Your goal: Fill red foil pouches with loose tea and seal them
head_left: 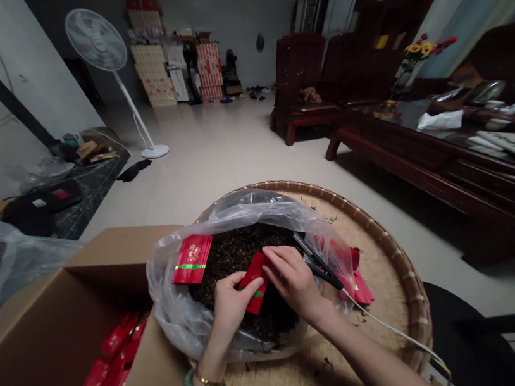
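My left hand (233, 303) pinches a small red packet (253, 281) between thumb and fingers. At the packet's upper right end, the fingers of my right hand (293, 277) are closed on it too. Both hands are over dark dried tea leaves (229, 248) in an open clear plastic bag (174, 316). A stack of red packets with gold print (193, 259) lies on the leaves at the bag's left side. Just beyond my right hand rests a black corded clamp-like tool (319, 261), resembling a hair straightener. The bag sits on a round woven bamboo tray (384, 277).
A cardboard box (121, 244) at left holds several red packets (114, 366). More red packets (361, 287) lie on the tray's right side, near the tool's white cord (392, 330). Farther off are a white fan (97, 43), stacked cartons (153, 73) and a dark wooden table (407, 165).
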A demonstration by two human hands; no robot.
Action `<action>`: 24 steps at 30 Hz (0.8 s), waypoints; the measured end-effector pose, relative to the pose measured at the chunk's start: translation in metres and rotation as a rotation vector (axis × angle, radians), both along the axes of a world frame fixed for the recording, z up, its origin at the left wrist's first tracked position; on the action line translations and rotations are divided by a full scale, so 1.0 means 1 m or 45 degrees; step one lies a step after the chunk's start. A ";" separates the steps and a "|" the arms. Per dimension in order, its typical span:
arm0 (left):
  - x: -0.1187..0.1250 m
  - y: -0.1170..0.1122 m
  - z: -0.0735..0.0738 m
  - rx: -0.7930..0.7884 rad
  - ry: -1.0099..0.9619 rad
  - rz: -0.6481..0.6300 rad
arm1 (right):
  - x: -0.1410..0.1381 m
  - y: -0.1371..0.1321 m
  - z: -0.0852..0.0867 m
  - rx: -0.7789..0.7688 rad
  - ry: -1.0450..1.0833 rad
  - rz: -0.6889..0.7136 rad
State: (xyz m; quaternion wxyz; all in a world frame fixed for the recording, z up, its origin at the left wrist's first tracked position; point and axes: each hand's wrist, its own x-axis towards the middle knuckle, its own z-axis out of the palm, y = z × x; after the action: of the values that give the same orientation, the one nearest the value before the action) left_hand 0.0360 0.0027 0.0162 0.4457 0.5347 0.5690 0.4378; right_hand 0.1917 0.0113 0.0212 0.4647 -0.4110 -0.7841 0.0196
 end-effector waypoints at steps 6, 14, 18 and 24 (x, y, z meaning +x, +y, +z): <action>0.006 -0.004 -0.003 -0.026 -0.036 0.002 | 0.003 -0.001 -0.008 0.064 0.011 0.024; 0.002 -0.006 -0.003 0.030 0.051 0.056 | 0.009 -0.005 0.013 -0.137 0.077 0.010; -0.005 -0.004 -0.010 -0.074 -0.330 0.143 | 0.021 -0.007 0.014 -0.090 0.073 0.107; 0.002 -0.010 -0.011 -0.247 -0.937 0.192 | 0.019 -0.014 0.012 -0.161 0.118 0.089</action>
State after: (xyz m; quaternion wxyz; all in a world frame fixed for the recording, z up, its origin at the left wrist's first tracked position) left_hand 0.0382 -0.0069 0.0051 0.6353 0.2539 0.4474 0.5760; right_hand 0.2105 -0.0029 0.0334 0.4725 -0.4107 -0.7728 0.1043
